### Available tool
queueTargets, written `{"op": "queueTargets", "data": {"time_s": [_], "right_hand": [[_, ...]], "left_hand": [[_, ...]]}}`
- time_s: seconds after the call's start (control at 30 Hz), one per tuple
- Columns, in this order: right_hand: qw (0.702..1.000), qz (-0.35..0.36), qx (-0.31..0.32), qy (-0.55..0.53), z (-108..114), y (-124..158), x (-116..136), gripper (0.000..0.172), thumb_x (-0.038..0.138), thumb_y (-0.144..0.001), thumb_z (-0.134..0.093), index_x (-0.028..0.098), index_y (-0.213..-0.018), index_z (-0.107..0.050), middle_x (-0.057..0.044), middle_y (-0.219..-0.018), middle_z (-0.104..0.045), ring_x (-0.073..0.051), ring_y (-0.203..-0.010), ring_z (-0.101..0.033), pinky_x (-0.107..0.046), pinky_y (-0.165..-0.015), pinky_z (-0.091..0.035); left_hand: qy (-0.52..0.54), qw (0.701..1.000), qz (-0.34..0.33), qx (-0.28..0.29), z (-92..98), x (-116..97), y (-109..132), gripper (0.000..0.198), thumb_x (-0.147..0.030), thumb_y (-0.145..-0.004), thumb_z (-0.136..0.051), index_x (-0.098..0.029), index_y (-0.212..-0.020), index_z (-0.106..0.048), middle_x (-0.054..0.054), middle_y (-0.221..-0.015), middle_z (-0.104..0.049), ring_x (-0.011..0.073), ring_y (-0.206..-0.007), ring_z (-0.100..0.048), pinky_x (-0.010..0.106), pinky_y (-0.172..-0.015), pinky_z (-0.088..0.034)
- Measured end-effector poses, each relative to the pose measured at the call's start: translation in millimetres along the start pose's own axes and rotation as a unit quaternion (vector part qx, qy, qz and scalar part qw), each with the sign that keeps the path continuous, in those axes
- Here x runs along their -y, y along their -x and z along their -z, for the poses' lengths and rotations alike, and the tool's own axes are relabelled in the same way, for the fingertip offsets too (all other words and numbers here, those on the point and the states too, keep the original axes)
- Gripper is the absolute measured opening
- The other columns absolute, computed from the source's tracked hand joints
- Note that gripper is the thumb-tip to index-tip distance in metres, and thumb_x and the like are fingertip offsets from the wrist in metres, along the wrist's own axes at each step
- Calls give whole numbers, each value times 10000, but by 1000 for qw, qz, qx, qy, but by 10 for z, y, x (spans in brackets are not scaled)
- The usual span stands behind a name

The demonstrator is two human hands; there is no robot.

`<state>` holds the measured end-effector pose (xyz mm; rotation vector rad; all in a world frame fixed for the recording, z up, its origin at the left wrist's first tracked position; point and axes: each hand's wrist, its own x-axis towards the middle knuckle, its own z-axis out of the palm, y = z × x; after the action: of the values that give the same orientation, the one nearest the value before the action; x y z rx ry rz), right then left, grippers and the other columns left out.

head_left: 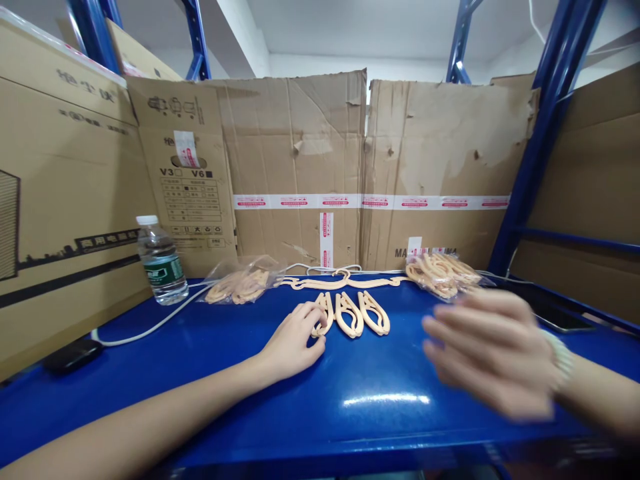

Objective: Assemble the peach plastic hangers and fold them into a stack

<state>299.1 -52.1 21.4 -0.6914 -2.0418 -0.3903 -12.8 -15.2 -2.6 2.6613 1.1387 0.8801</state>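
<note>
Three folded, cream-coloured travel hangers stand in a row on the blue table: the left one, the middle one and the right one. My left hand is closed at the left folded hanger, its fingers and thumb around the near left side and partly covering it. An unfolded hanger lies flat behind the row. On the right, my right hand is raised over the table, smeared by motion; nothing can be made out in its fingers. A pale bracelet circles that wrist.
Bagged hangers lie at the back left and back right. A water bottle stands at the left, near a white cable and a black device. A dark phone-like slab lies right. Cardboard walls the back.
</note>
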Motion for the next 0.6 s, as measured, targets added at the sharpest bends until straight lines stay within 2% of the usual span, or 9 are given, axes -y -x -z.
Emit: {"op": "queueTargets", "data": {"time_s": [0.1,0.13,0.23,0.33,0.47,0.6], "right_hand": [[992,46,89,81,-155,-334,-296,172,312,-890,-497,271,-975,-642,-60,-899,-657,-263,-948,-598,-471,-845,-485],[987,21,110,115,-244,-388,-421,213,283,-898,-453,219,-983,-637,-94,-892,-655,-274,-937,-600,-475,-837,-487],[968,-102,184,137,-519,-323,-800,397,270,-895,-396,114,-1241,-512,-187,-1170,-594,-305,-1094,-558,-473,-930,-463],[942,-161,271,118,-675,-98,-1063,562,351,-895,-411,79,-1385,-370,-197,-1408,-415,-321,-1313,-372,-473,-1079,-332],[915,-191,346,85,-691,33,-1148,613,421,-920,-364,87,-1432,-319,-170,-1475,-325,-327,-1373,-255,-489,-1112,-266],[912,-190,355,77,-681,3,-1128,580,435,-939,-330,129,-1431,-337,-153,-1472,-339,-331,-1368,-266,-519,-1101,-262]], "left_hand": [[2,1000,3,0,-2,-1,3,168,-129,-731,-514,-215,-876,-521,53,-1067,-555,235,-1007,-516,393,-900,-427],[3,1000,5,-1,-1,-4,3,172,-125,-731,-512,-216,-875,-522,53,-1069,-555,234,-1009,-516,394,-902,-426],[9,1000,7,-2,6,-14,-1,180,-117,-729,-511,-221,-875,-529,54,-1085,-558,237,-1039,-509,400,-918,-420],[14,1000,11,-1,12,-20,-8,181,-113,-723,-514,-221,-868,-527,55,-1089,-562,239,-1055,-506,405,-926,-418],[20,1000,20,0,16,-25,-12,185,-105,-718,-512,-220,-862,-528,54,-1084,-562,237,-1034,-518,407,-924,-421],[25,999,26,4,21,-37,-13,203,-89,-710,-508,-220,-863,-530,55,-1092,-561,240,-1062,-515,401,-918,-425]]}}
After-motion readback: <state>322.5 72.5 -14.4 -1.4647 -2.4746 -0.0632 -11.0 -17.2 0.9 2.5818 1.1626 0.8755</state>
